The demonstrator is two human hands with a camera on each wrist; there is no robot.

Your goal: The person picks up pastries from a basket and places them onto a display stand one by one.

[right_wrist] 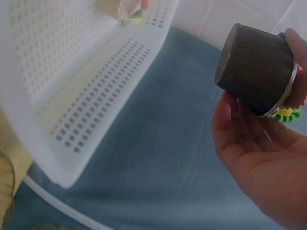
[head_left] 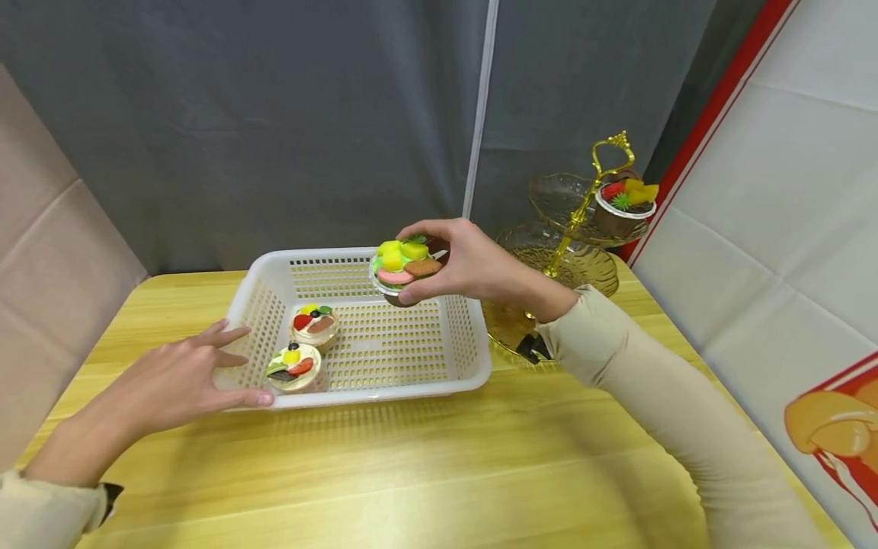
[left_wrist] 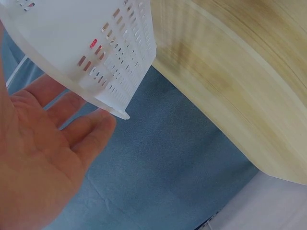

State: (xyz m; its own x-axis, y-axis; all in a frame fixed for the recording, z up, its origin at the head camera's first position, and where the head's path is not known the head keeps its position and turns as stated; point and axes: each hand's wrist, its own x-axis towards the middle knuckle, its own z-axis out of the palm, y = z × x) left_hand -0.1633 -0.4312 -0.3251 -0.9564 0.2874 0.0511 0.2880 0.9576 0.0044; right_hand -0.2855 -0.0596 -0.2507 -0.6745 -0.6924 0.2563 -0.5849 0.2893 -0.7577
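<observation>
My right hand [head_left: 456, 259] pinches a cupcake [head_left: 392, 267] by its rim, over the back right of a white plastic basket [head_left: 370, 395]. Yellow cubes, a pink slice and a brown biscuit shape top the cupcake; the right wrist view shows its dark brown pleated cup [right_wrist: 254, 67]. At the basket's left end, my left hand [head_left: 181, 374] spreads its fingers along the rim, the thumb at the front corner. In the left wrist view its fingertips [left_wrist: 103, 124] touch the rim. Two cream-topped tarts, one behind [head_left: 315, 326] and one in front [head_left: 295, 370], sit in the basket's left part.
Right of the basket stands a tiered amber stand [head_left: 597, 271] with a gold handle, partly hidden by my right forearm. Another fruit-topped brown cupcake [head_left: 624, 210] sits on an upper tier. A grey curtain [head_left: 274, 137] hangs behind the wooden table [head_left: 384, 473].
</observation>
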